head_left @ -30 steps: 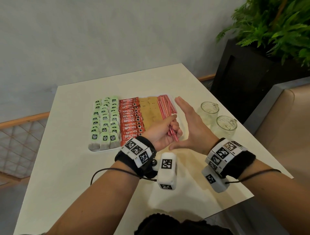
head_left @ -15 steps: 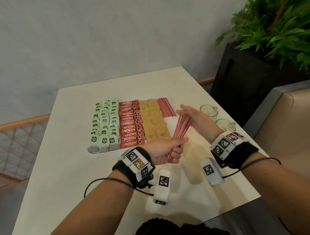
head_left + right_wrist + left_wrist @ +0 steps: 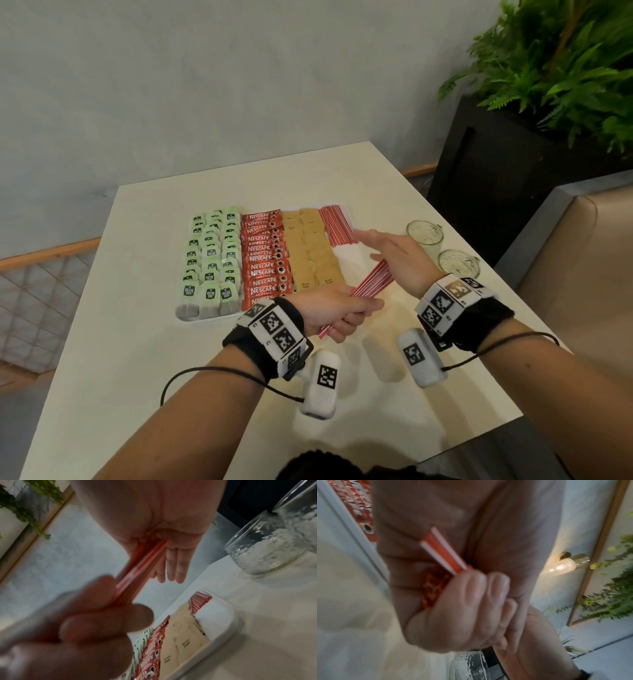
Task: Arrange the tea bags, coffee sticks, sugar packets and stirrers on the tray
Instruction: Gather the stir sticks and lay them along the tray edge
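Observation:
A white tray (image 3: 352,255) holds green tea bags (image 3: 212,260), red coffee sticks (image 3: 263,260), brown sugar packets (image 3: 311,253) and a far-right row of red-and-white stirrers (image 3: 337,226). In front of the tray's near right corner, my left hand (image 3: 337,313) grips a bundle of stirrers (image 3: 371,282) in a fist, and the bundle slants up to the right. My right hand (image 3: 390,250) is flat with straight fingers, its palm against the bundle's far ends (image 3: 140,566). The bundle's near ends (image 3: 443,551) poke out below the fist.
Two empty glass cups (image 3: 424,233) (image 3: 457,262) stand right of the tray, just behind my right hand. A black planter with a fern (image 3: 513,164) and a beige seat (image 3: 582,257) flank the table's right side. The tray's near right section shows bare white.
My left hand drew the stirrer bundle back off the tray and tilted it toward the right. My right hand swung over and set its palm against the bundle's far ends.

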`<state>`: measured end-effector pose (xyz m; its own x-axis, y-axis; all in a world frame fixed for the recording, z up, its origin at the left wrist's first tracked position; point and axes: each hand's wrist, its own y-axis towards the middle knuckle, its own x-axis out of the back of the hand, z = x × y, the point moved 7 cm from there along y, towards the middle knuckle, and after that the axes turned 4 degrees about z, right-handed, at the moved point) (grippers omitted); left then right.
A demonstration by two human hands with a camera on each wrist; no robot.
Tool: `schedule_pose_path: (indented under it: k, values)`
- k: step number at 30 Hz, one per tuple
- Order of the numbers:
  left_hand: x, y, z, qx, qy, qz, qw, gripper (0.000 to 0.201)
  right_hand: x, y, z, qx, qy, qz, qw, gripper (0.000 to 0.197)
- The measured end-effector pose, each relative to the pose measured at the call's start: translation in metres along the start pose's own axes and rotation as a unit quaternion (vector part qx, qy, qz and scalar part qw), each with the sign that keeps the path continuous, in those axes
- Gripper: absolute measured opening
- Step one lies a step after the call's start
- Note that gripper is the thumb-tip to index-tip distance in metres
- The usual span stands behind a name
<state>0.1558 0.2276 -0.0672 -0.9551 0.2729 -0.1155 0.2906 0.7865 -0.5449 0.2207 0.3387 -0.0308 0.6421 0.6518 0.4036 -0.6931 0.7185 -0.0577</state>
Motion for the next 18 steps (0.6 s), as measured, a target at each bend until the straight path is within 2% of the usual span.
schedule_pose_path:
  k: [1,3,5,8,11,14,16,18]
  values:
    - [-0.001,-0.001,-0.003,-0.003,0.016,0.001,1.0,0.038,-0.003,0.001,-0.002,-0.005,-0.023,0.012,1.0,0.047]
    - [0.002,-0.004,-0.011,-0.013,0.069,-0.022,0.997,0.035,-0.006,0.001,0.0,-0.015,-0.066,0.022,0.997,0.043]
    - [0.013,-0.007,-0.024,-0.041,0.204,-0.091,0.974,0.028,-0.003,0.002,0.003,-0.033,-0.096,0.03,0.994,0.042]
    - [0.028,-0.013,-0.051,-0.094,0.441,-0.19,0.872,0.021,0.002,0.004,0.015,-0.052,-0.128,0.038,0.99,0.048]
    - [0.039,-0.025,-0.079,-0.127,0.543,-0.259,0.789,0.018,0.012,0.011,0.032,-0.04,-0.171,-0.003,0.984,0.05]
    - [0.046,-0.036,-0.104,-0.144,0.606,-0.324,0.712,0.024,0.021,0.021,0.047,-0.013,-0.117,-0.064,0.991,0.046]
    - [0.048,-0.041,-0.116,-0.148,0.62,-0.349,0.686,0.024,0.026,0.023,0.054,0.004,-0.098,-0.097,0.99,0.041]
    - [0.054,-0.047,-0.122,-0.152,0.611,-0.363,0.686,0.02,0.034,0.022,0.06,0.019,-0.084,-0.134,0.987,0.039]
